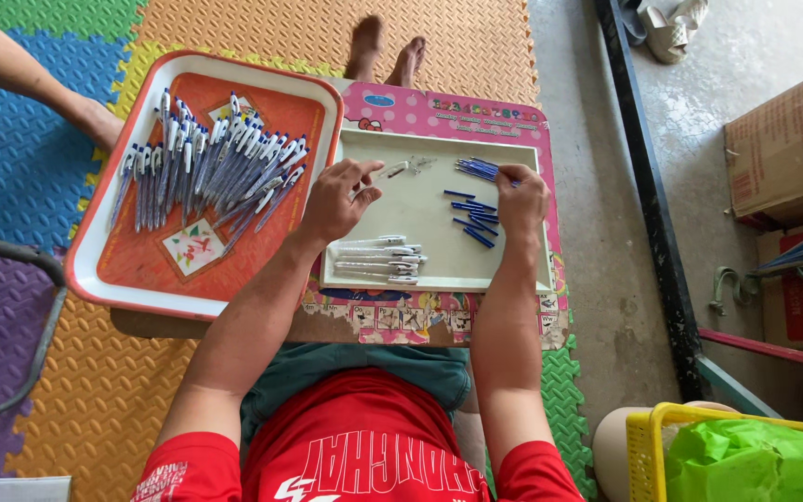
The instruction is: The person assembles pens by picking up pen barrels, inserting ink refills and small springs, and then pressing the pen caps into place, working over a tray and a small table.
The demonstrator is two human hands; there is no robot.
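Note:
My left hand [336, 197] pinches a clear pen barrel [388, 171] over the white tray [439, 277]. My right hand [520, 195] grips a bunch of blue pen parts [478, 168] at the tray's far right corner. Loose blue parts [474, 216] lie just left of that hand. Several clear white pen barrels [378, 258] lie in a row near the tray's front. A big orange tray [141, 270] to the left holds a heap of finished blue-and-white pens [211, 167].
Both trays rest on a low pink table [476, 116] over coloured foam floor mats [95, 390]. Another person's foot [95, 119] is at the left. A yellow basket with a green bag [745, 455] and cardboard boxes [787, 149] stand to the right.

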